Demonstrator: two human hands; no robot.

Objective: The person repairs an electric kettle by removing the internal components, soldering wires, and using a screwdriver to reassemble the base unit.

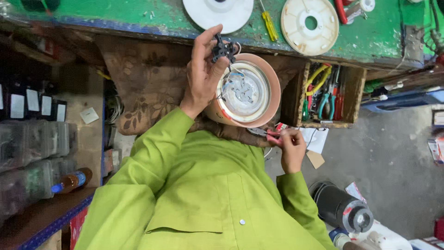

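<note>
Left hand (pixel 203 76) raised over the lap, fingers pinched shut on a small black switch part (pixel 223 50) with thin wires trailing down into the appliance below. Appliance is a round pinkish-cream housing (pixel 273 88), lying on the lap with its open underside facing up, metal plate (pixel 243 91) and wiring exposed. Right hand (pixel 292 148) sits just beside the housing's lower edge, closed around red-handled pliers (pixel 267 134), tip pointing toward the housing; can't tell whether the tip touches it. Green workbench (pixel 379 37) beyond: yellow screwdriver (pixel 269 24), two white round discs (pixel 217 11). Wooden tool tray (pixel 354 92) under the bench edge holds more pliers. Person wears a lime-green shirt (pixel 208 194).
</note>
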